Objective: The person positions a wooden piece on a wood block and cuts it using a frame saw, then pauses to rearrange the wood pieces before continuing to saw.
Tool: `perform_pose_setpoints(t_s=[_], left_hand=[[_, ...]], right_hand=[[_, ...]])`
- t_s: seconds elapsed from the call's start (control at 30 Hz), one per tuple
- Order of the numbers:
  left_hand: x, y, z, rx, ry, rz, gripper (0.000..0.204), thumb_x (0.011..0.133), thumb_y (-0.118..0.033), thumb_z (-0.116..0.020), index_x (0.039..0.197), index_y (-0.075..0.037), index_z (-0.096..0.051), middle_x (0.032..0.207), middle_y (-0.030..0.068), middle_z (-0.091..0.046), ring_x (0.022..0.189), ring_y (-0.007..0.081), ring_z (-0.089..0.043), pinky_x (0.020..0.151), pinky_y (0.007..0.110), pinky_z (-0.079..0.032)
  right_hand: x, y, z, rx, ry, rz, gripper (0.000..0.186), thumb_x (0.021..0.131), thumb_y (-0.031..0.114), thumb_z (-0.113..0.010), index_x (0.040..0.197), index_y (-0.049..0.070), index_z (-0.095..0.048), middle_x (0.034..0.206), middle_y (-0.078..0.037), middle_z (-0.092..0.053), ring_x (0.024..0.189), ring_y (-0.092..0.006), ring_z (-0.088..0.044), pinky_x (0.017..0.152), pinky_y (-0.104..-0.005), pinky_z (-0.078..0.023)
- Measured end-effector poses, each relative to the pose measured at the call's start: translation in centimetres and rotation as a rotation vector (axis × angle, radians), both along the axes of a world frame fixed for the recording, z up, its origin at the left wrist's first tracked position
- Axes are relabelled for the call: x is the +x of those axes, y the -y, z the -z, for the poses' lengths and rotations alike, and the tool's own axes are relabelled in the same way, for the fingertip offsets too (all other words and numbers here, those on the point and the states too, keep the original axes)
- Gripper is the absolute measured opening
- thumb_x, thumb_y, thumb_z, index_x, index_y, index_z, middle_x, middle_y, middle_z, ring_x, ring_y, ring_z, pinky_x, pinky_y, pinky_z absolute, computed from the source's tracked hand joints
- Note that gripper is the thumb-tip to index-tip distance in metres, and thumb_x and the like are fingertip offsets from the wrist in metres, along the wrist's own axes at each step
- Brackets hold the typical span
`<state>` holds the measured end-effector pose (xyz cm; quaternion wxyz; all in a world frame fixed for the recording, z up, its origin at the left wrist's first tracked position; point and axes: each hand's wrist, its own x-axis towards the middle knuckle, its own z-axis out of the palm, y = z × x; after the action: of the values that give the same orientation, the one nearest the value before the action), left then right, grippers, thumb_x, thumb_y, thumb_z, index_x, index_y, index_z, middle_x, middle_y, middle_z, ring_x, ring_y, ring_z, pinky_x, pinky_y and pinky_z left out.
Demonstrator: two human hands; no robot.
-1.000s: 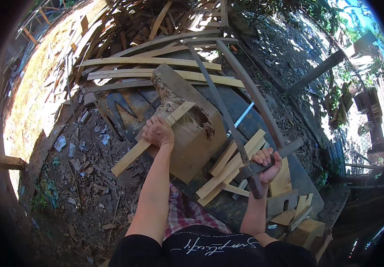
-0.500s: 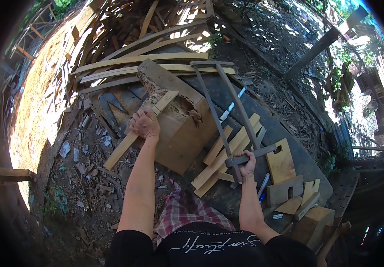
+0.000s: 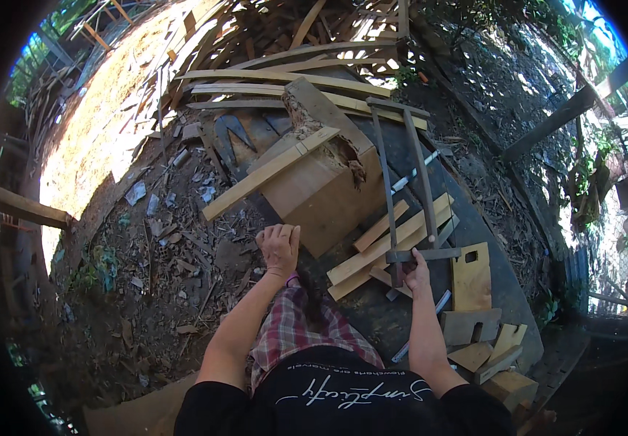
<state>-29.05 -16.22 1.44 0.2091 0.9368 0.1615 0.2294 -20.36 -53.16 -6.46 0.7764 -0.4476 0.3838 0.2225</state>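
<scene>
My right hand [image 3: 417, 275] is closed around the lower end of a wooden frame saw [image 3: 424, 174], which stretches away from me over the work surface. My left hand [image 3: 278, 251] is off the wood, held above my knee beside the block; its fingers are curled, and nothing shows in them. A pale wooden strip [image 3: 256, 185] lies slantwise across the top of a big wood block [image 3: 321, 207]. One end of the strip juts out past the block's left side. Dark lines cross the strip near its far end. The block's upper part has a rough, hollowed edge.
Several cut wood pieces [image 3: 372, 258] lie under and beside the saw. Notched boards [image 3: 472, 280] sit farther right on the dark work surface [image 3: 506, 291]. Long slats [image 3: 292, 78] and a scrap pile are at the back. Debris covers the ground [image 3: 176, 269] at left.
My left hand has let go of the strip and drawn back toward my knee. My right hand still grips the saw. The whole view has shifted, so things sit farther right.
</scene>
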Motion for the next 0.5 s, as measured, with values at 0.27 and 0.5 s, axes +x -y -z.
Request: perform_pose_setpoints(t_s=[0.27, 0.5], left_hand=[[-9.5, 2.1, 3.6, -0.426, -0.357, 0.060, 0.028, 0.095, -0.030, -0.055, 0.082, -0.005, -0.053, 0.072, 0.0191, -0.062, 0.069, 0.0408, -0.062, 0.057, 0.050, -0.048], [-7.4, -3.3, 5.9, -0.240, -0.402, 0.506, 0.018, 0.088, -0.024, -0.058, 0.092, -0.007, -0.058, 0.090, 0.0128, -0.058, 0.088, 0.0332, -0.061, 0.077, 0.044, -0.049]], right_hand=[[-3.6, -5.0, -6.0, -0.820, 0.345, -0.096, 0.018, 0.091, 0.020, -0.064, 0.092, 0.006, -0.053, 0.082, -0.006, -0.056, 0.067, -0.0131, -0.057, 0.053, -0.0247, -0.046], [-11.7, -30.9, -23.8, 0.095, 0.882, -1.438, 0.022, 0.094, 0.020, -0.060, 0.106, 0.002, -0.060, 0.092, -0.005, -0.060, 0.077, -0.0119, -0.057, 0.069, -0.0260, -0.049]])
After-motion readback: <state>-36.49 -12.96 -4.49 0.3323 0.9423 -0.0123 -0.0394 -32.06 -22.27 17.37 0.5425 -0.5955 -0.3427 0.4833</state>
